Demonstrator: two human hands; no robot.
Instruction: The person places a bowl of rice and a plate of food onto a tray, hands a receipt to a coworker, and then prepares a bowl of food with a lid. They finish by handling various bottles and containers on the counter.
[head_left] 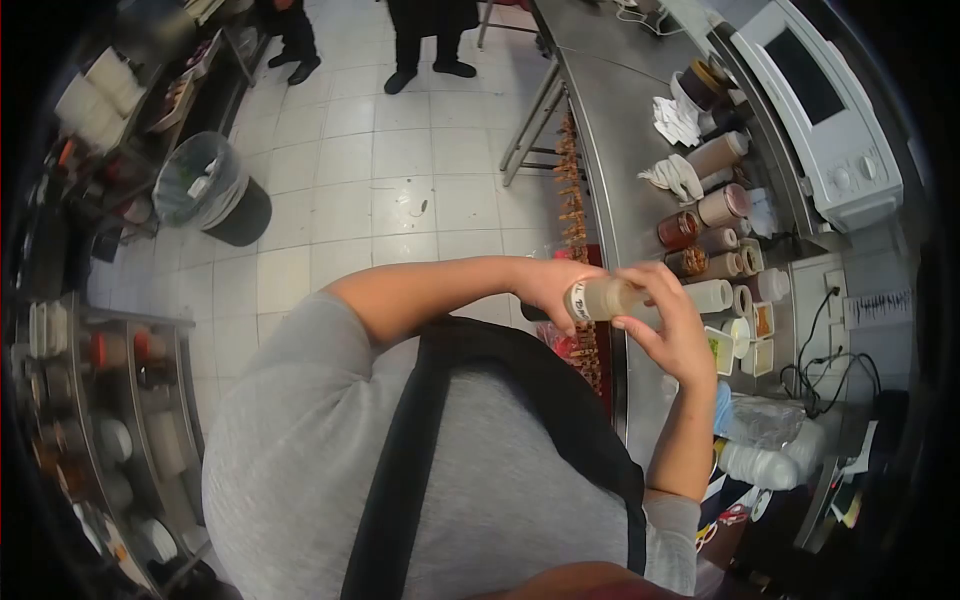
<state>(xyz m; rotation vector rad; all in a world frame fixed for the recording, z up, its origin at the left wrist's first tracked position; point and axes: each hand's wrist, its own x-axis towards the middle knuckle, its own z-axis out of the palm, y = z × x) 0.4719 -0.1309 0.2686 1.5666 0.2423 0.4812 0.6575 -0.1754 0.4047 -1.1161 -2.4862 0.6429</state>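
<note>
Far left, a rack of shelves (120, 400) packed with tubs and jars, and beyond it a lined bin (205, 190) on the tiled floor. Now the arms: the left arm comes in bare from a grey sleeve, elbow bent, forearm running level across the chest towards the right, and the left hand (548, 290) is closed round the left end of a small bottle (603, 298), fingers wrapped behind it. The bottle lies on its side, held in the air in front of the chest, just short of the worktop's near edge and well clear of its surface. A white label (580, 300) wraps the left end with dark handwriting on it, too small to read. The body is translucent plastic, showing a pale beige-brown fill. The right forearm rises from the near right, wrist cocked, and the right hand (672, 335) curls over the bottle's right end, fingertips pinching it from above and the thumb below; whether there is a cap under those fingers I cannot tell. Behind the hands, a line of skewers (572, 195) hangs along the edge of the steel worktop (620, 140). Further right, a cluster of seasoning jars (700, 235) with brown and reddish contents, their labels unreadable, then a white microwave (812, 100) at the far right, and a wall note (878, 305) with an illegible scrawl.
</note>
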